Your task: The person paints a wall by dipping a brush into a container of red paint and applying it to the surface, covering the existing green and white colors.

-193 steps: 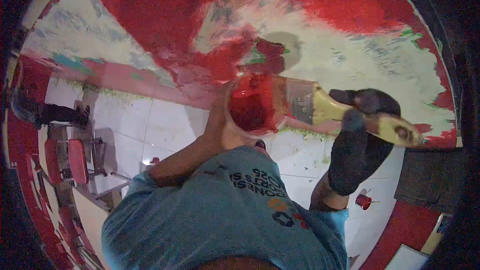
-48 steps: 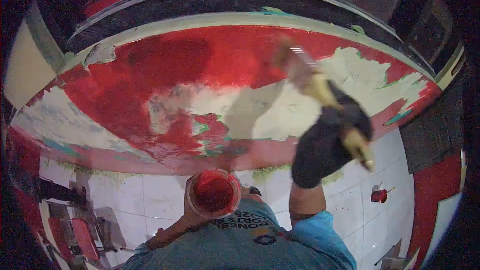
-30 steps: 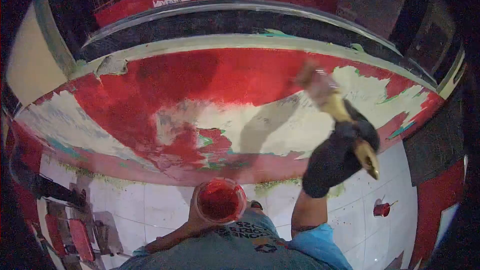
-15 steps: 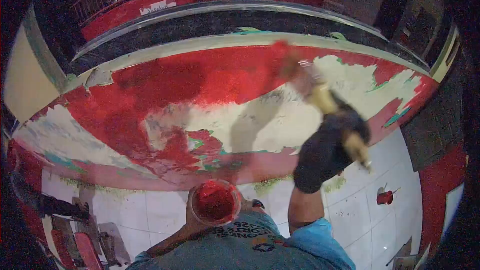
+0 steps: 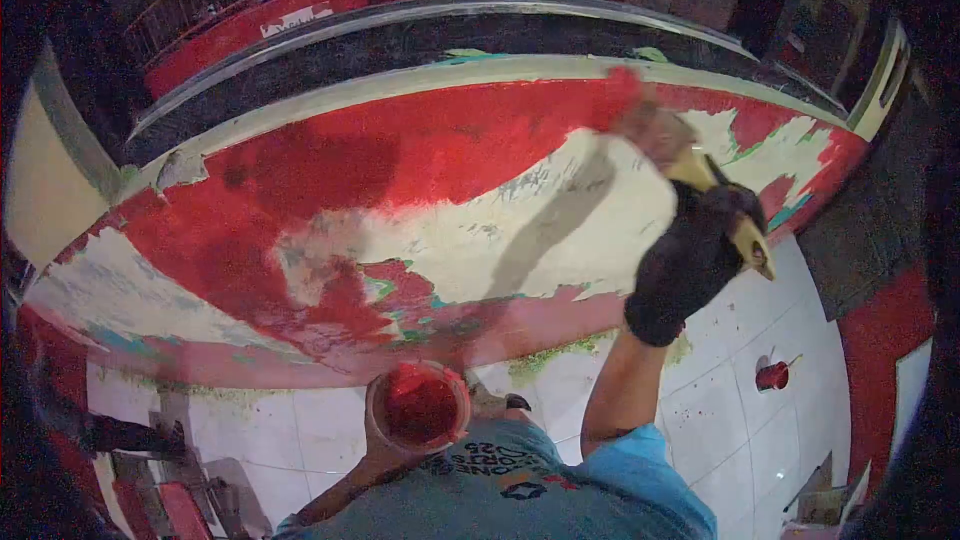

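My right hand (image 5: 700, 240), in a black glove, is closed around the yellowish handle of a wide paintbrush (image 5: 692, 162). The brush's red bristles are against the upper part of a curved wall (image 5: 520, 230), painted red in part, with pale and green patches showing. Low in the middle, my left hand (image 5: 380, 445) holds a clear round tub of red paint (image 5: 418, 408) by its side; the tub hides most of its fingers.
White floor tiles (image 5: 320, 425) lie below the wall. A small red pot (image 5: 772, 374) stands on them at the right. Red chairs (image 5: 185, 510) are at the lower left, near a person's dark-clothed leg (image 5: 130, 433). A dark ledge (image 5: 380, 45) runs above the wall.
Since half a second ago, my right hand has moved the brush rightward along the wall's upper edge. My left hand still holds the tub. The view has shifted slightly.
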